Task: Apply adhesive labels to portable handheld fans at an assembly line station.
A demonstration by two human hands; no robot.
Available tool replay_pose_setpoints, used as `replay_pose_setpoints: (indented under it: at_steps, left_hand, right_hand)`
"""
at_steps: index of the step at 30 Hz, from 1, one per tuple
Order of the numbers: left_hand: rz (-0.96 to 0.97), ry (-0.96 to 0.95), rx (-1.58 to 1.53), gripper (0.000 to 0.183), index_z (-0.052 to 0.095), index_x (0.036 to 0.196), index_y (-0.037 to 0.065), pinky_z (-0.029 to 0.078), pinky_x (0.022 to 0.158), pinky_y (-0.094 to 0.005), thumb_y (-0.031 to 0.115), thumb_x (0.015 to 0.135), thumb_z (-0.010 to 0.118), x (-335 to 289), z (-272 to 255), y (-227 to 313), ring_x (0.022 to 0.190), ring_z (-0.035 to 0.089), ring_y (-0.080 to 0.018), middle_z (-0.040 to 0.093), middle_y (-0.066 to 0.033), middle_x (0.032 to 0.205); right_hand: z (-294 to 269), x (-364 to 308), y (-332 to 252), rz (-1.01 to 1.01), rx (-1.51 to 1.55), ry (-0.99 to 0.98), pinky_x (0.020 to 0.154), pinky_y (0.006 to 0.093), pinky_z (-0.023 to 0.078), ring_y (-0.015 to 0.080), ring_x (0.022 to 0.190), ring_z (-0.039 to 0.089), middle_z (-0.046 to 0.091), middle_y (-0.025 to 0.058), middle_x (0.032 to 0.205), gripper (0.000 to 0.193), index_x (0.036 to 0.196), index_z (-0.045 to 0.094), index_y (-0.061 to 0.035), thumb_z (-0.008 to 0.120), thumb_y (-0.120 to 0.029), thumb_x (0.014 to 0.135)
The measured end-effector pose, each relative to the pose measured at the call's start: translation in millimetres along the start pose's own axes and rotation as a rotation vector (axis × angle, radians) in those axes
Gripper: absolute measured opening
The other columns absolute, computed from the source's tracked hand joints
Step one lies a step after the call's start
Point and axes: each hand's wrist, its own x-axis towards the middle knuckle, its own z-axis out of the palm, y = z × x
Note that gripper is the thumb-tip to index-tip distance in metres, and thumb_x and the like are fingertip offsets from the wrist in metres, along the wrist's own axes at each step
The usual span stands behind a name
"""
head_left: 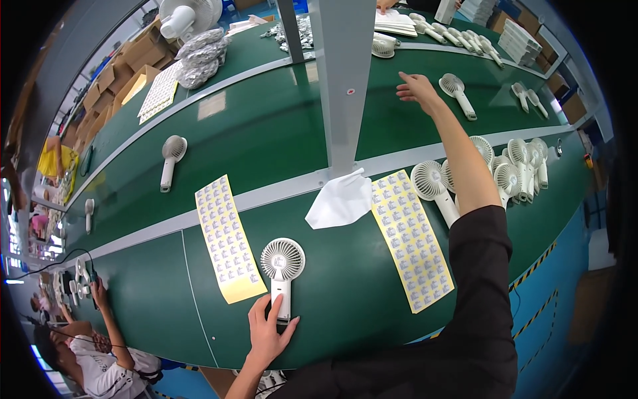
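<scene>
A white handheld fan [283, 259] lies on the green table in front of me, grille up. My left hand [267, 332] has its fingers and thumb about the lower handle of this fan. Stretched far across the frame rail, my right hand [417, 90] is over the green belt, fingers extended and nothing in them. Nearest to it, on its right, is another handheld fan [454, 86] lying on the belt. A yellow-backed sticker sheet [229, 239] lies left of the near fan, a second sticker sheet [412, 239] to its right.
A grey upright post [339, 86] stands between my hands, with a crumpled white cloth [340, 199] at its foot. Several handheld fans [508, 178] cluster beside my right arm. One fan [174, 151] lies farther left on the belt. A co-worker [106, 346] sits at the lower left.
</scene>
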Motion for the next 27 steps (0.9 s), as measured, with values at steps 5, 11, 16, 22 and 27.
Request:
replay_pose_setpoints:
  at_steps: [5,11,16,22,27]
  left_hand:
    - [-0.004,-0.004,-0.004,0.072,0.052,0.14,0.004,0.041,0.101,-0.0468,0.017,0.077,0.084,-1,0,-1,0.12,0.049,-0.039,0.05,-0.0198,0.133]
    - [0.013,-0.015,-0.011,0.079,0.047,0.142,0.002,0.039,0.102,-0.0478,0.01,0.073,0.085,1,-1,0,0.121,0.048,-0.0395,0.05,-0.022,0.133]
    - [0.031,-0.011,-0.021,0.078,0.047,0.141,0.001,0.039,0.102,-0.0478,0.009,0.073,0.084,0,1,-3,0.121,0.047,-0.0399,0.049,-0.0225,0.133]
    - [0.023,-0.012,-0.015,0.078,0.047,0.141,0.001,0.039,0.102,-0.0477,0.009,0.073,0.084,-2,1,-3,0.121,0.047,-0.0402,0.049,-0.0228,0.133]
    - [0.032,-0.01,-0.024,0.078,0.047,0.14,0.0,0.039,0.101,-0.0476,0.01,0.073,0.085,0,0,-3,0.121,0.047,-0.0404,0.048,-0.023,0.132]
  right_hand:
    - [-1,0,-2,-0.007,0.006,-0.005,0.08,0.0316,0.057,0.0186,0.091,0.068,0.064,0.0164,0.116,0.067,0.144,0.04,0.0083,0.056,-0.041,0.102]
    - [-5,-2,-2,-0.007,0.014,0.011,0.08,0.0315,0.058,0.0186,0.091,0.068,0.064,0.0164,0.115,0.068,0.144,0.039,0.0097,0.056,-0.041,0.102]
    - [-5,1,-1,-0.009,0.039,0.002,0.079,0.0322,0.058,0.0194,0.089,0.068,0.064,0.0176,0.114,0.07,0.144,0.038,0.0103,0.057,-0.042,0.102]
    - [-4,5,-2,-0.01,0.056,0.011,0.078,0.0327,0.058,0.0199,0.089,0.068,0.064,0.0183,0.114,0.073,0.144,0.037,0.0107,0.058,-0.044,0.101]
    - [-4,10,1,-0.011,0.08,0.018,0.079,0.0338,0.058,0.0212,0.091,0.068,0.063,0.0191,0.114,0.079,0.145,0.036,0.0113,0.06,-0.049,0.099]
